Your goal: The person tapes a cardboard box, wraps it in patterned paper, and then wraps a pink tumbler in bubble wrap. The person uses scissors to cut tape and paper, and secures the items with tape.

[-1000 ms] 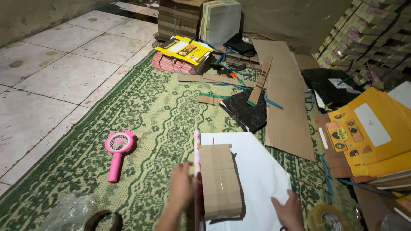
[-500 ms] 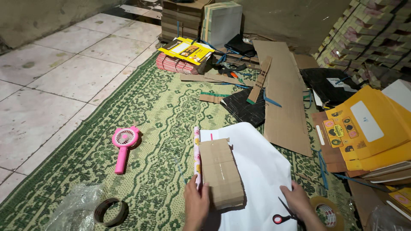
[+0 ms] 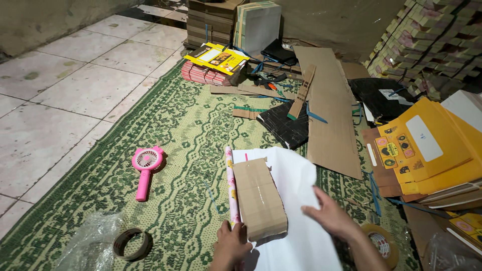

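A brown cardboard box (image 3: 258, 198), taped along its top, lies on a white paper sheet (image 3: 296, 241) spread over the green patterned mat (image 3: 186, 135). A thin pink patterned roll (image 3: 231, 180) lies along the box's left side. My left hand (image 3: 232, 246) grips the box's near left corner, next to the roll. My right hand (image 3: 331, 216) holds the sheet's right part, which is lifted and bent over toward the box.
A pink hand fan (image 3: 144, 168) lies left on the mat, with a dark tape ring (image 3: 131, 243) and clear plastic (image 3: 85, 246) nearer. A clear tape roll (image 3: 384, 243) sits by my right wrist. Cardboard sheets (image 3: 331, 110), black sheets (image 3: 286, 128) and yellow flat boxes (image 3: 427, 145) crowd the right.
My right hand moved up and left from the sheet's near right corner, pulling the paper's right side up toward the box. The scissors by it are out of sight. My left hand stayed at the box.
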